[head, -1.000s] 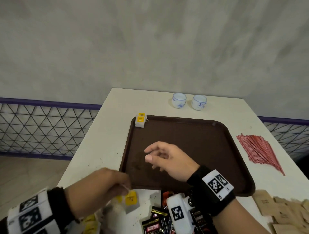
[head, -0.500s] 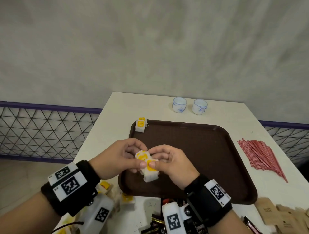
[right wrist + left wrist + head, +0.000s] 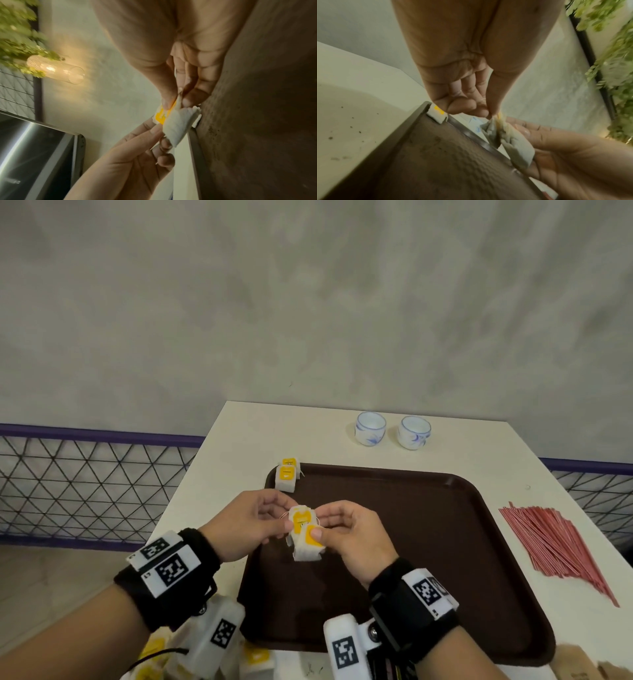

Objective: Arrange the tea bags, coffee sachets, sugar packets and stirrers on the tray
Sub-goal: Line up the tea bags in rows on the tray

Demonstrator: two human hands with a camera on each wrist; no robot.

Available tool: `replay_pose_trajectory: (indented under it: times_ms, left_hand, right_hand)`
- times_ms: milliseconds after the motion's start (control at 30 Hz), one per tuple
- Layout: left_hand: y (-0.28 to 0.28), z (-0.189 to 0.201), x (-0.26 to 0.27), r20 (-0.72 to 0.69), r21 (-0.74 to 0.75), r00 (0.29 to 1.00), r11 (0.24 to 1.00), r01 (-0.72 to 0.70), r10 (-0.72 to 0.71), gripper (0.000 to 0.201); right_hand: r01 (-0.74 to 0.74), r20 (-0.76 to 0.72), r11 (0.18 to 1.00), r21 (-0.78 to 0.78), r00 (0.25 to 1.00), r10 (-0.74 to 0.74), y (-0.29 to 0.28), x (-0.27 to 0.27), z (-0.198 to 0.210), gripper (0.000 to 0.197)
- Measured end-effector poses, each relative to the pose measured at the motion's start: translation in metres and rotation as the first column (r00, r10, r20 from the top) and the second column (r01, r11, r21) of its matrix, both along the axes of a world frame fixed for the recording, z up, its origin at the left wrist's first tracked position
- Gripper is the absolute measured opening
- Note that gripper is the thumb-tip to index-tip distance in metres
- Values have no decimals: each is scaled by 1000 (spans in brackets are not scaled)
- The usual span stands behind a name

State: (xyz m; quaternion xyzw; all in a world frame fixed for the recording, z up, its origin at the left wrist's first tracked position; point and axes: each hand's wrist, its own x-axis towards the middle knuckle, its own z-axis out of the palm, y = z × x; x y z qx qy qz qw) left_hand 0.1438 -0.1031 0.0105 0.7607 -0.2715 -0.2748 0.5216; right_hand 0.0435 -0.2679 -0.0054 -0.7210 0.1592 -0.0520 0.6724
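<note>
Above the left part of the brown tray [image 3: 445,542], both hands hold a small bunch of white tea bags with yellow tags [image 3: 305,534]. My left hand [image 3: 287,518] pinches the bunch's top, seen in the left wrist view as tea bags [image 3: 510,142]. My right hand [image 3: 320,523] pinches a yellow tag between thumb and forefinger, with the tea bags [image 3: 176,121] hanging below. Two more tea bags [image 3: 287,477] lie on the tray's far left corner. Red stirrers [image 3: 555,546] lie on the table to the right of the tray.
Two small white cups [image 3: 370,428] [image 3: 414,432] stand beyond the tray. Loose tea bags [image 3: 257,657] lie at the near edge under my left wrist. Brown sugar packets [image 3: 582,666] lie at the near right. A wire fence runs left of the table.
A second ago my left hand was at the near edge picking up a tea bag and my right hand hovered open. The hands then met over the tray and now both hold the bunch.
</note>
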Motion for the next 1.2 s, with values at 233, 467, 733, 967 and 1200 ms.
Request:
replay_pose_trajectory:
  times_ms: [233,467,733,967,1200]
  left_hand:
    - [-19,-30,59,259,182,955,964,-194,143,19]
    - [-34,-37,87,404,261,890,906,-332,210,31]
    - [-27,-39,91,409,326,902,901,-288,141,42]
    - [-28,-37,86,462,449,887,866,-218,-17,24]
    - [-27,-39,83,451,431,892,867,-251,34,30]
  right_hand:
    - [69,-72,995,-76,995,-75,7,71,-24,30]
    - [175,-80,975,-138,979,-188,6,112,-43,31]
    - [159,-80,976,-147,982,-172,0,115,-48,37]
    - [170,-110,985,-31,979,-173,0,109,-50,33]
    - [177,-187,984,3,967,-173,8,112,-49,31]
